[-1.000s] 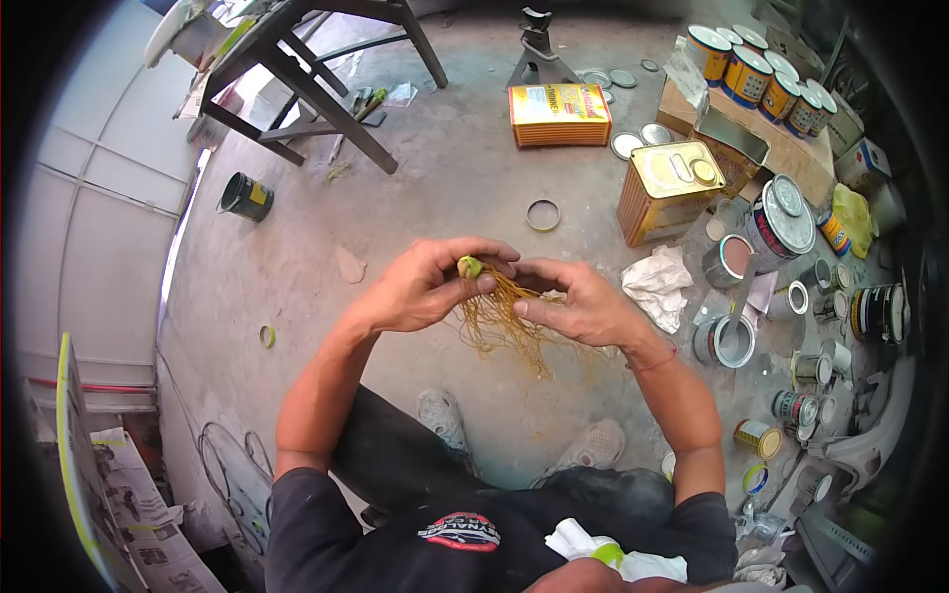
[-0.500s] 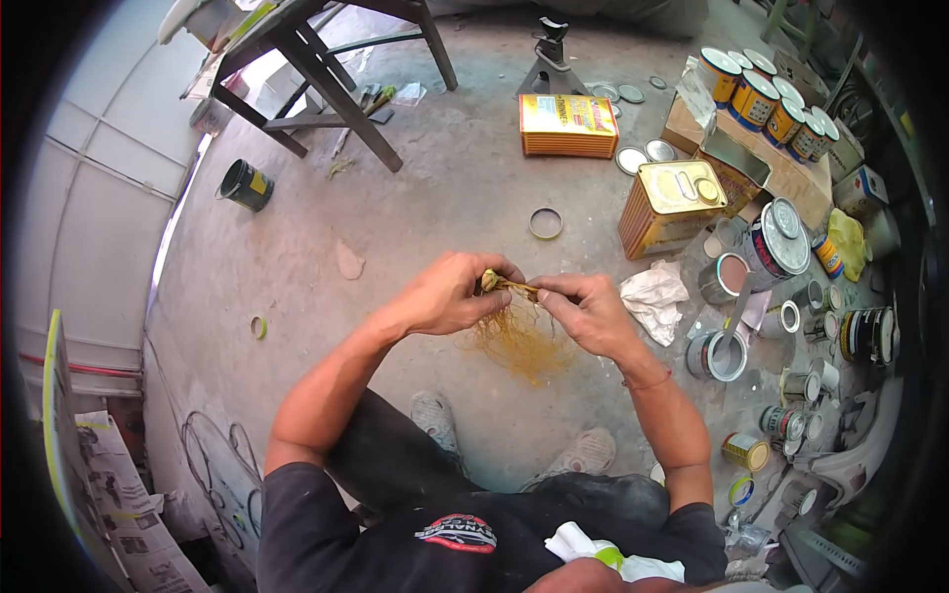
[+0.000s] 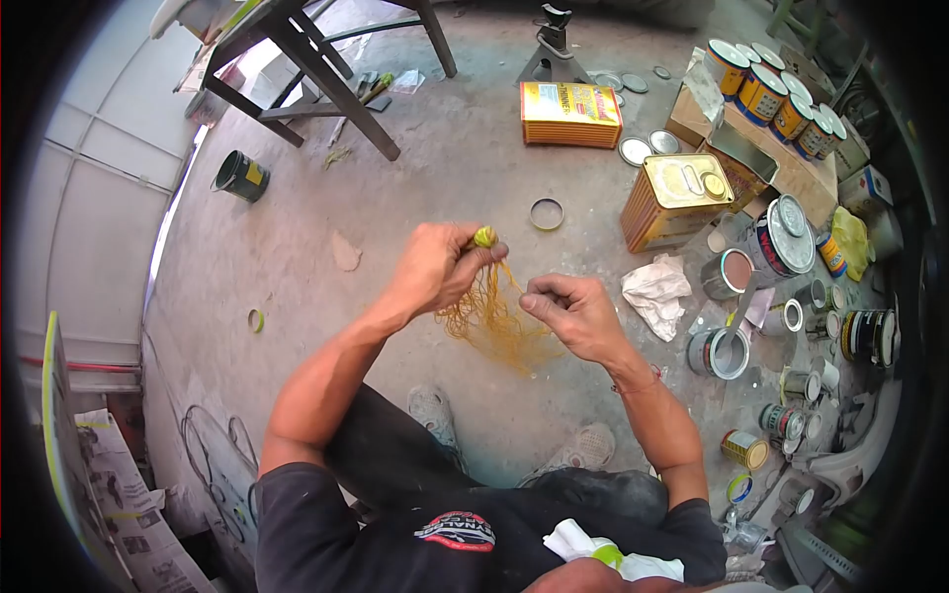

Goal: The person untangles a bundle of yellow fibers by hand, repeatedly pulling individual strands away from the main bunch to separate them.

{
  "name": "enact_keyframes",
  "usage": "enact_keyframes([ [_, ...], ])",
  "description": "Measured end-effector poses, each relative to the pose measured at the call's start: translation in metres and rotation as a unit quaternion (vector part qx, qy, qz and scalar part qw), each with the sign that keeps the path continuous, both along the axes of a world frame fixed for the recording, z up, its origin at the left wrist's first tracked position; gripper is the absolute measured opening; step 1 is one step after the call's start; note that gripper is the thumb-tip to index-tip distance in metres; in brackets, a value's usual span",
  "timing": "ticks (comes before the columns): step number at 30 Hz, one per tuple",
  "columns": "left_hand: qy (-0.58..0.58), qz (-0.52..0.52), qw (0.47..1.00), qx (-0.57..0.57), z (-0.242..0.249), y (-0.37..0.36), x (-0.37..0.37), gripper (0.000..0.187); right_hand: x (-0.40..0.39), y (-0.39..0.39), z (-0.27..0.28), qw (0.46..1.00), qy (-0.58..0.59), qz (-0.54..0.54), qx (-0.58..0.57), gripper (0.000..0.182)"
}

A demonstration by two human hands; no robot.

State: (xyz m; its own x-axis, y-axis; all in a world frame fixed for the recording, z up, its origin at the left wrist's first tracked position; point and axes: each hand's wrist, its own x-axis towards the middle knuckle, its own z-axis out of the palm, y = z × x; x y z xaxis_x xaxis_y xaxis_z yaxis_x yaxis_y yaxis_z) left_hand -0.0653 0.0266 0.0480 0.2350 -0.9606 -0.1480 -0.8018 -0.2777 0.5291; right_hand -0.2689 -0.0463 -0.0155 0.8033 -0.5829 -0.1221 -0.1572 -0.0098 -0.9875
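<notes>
A bundle of yellow-brown strings hangs in front of me, its loose ends spread out below. A yellow-green wrapped knob tops the bundle. My left hand is closed round the bundle just under that knob. To its right, my right hand is closed in a pinch, thumb against forefinger. A thin strand runs from the bundle toward those fingertips; what exactly lies between them is too small to make out.
Several paint cans stand on cardboard at the right, near a gold tin and a thinner box. A crumpled white cloth and a tape roll lie on the floor. A dark bucket stands left.
My left hand has turned and risen slightly, so the knob now points up and the strings hang more freely. My right hand has moved apart from the knob end.
</notes>
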Motion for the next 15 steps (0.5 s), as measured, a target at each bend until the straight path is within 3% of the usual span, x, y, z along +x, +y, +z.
enact_keyframes([
  [2, 0.056, 0.114, 0.969, -0.21, -0.024, -0.003, 0.027, 0.029, -0.007, -0.002, -0.011, 0.997, -0.071, -0.022, 0.031, 0.024],
  [3, 0.038, 0.181, 0.96, -0.209, -0.025, -0.008, 0.05, 0.026, -0.013, -0.003, -0.012, 0.997, -0.073, -0.017, 0.03, 0.024],
  [5, -0.024, 0.288, 0.931, -0.221, -0.023, -0.005, 0.103, 0.025, -0.032, -0.001, -0.017, 0.999, 0.03, 0.03, -0.018, 0.026],
  [9, -0.147, 0.402, 0.876, -0.224, -0.044, 0.031, 0.199, 0.034, -0.065, -0.002, -0.053, 0.994, 0.082, 0.018, -0.064, 0.026],
  [11, -0.212, 0.472, 0.793, -0.322, -0.045, 0.043, 0.212, 0.04, -0.083, -0.012, -0.075, 0.995, 0.096, 0.016, -0.027, 0.024],
  [12, -0.216, 0.471, 0.792, -0.323, -0.037, 0.048, 0.216, 0.04, -0.093, -0.018, -0.085, 0.995, 0.092, 0.017, -0.026, 0.024],
  [14, -0.155, 0.507, 0.775, -0.344, -0.018, 0.054, 0.218, 0.037, -0.111, -0.03, -0.1, 0.964, 0.26, -0.047, -0.016, 0.021],
  [15, -0.092, 0.424, 0.844, -0.315, -0.017, 0.054, 0.216, 0.035, -0.113, -0.034, -0.1, 0.966, 0.254, -0.052, -0.019, 0.021],
])
